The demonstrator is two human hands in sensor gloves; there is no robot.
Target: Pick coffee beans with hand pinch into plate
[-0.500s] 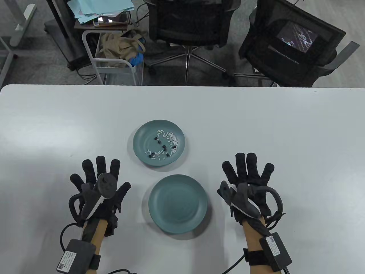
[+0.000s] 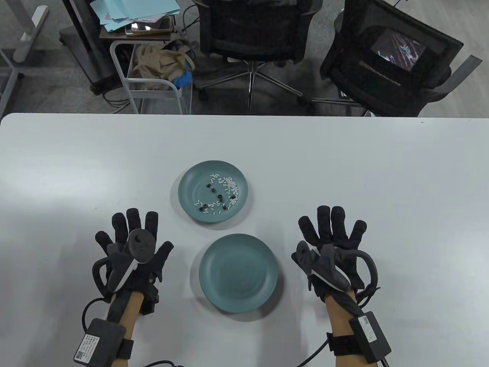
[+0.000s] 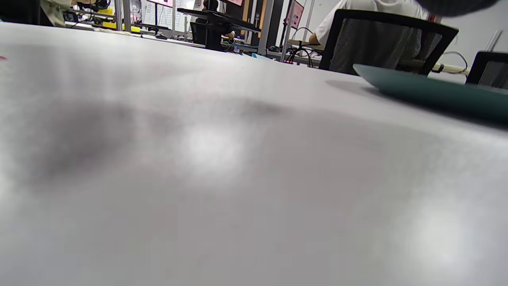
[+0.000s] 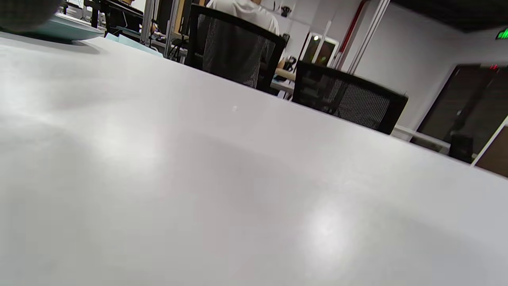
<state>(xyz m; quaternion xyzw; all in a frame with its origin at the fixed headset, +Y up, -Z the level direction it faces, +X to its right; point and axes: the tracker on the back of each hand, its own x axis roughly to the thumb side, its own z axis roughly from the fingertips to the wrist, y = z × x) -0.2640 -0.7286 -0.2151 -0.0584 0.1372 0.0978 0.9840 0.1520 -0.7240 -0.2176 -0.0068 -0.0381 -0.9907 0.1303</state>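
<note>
A teal plate point(image 2: 191, 183) at the table's middle holds several dark coffee beans point(image 2: 220, 197) mixed with white rice grains point(image 2: 231, 185). A second teal plate point(image 2: 238, 273), bare, sits just in front of it. My left hand point(image 2: 131, 241) lies flat on the table left of the bare plate, fingers spread, holding nothing. My right hand point(image 2: 332, 233) lies flat to the plate's right, fingers spread, holding nothing. In the left wrist view a plate's rim point(image 3: 432, 93) shows at the right. In the right wrist view a plate edge point(image 4: 59, 29) shows at the top left.
The white table point(image 2: 344, 164) spreads wide on all sides of the plates. Beyond its far edge stand two black office chairs point(image 2: 252, 30) and a small cart with papers point(image 2: 141, 19).
Both hands shifted very slightly; the left hand's fingers drew a little closer together. The plates and beans have not moved.
</note>
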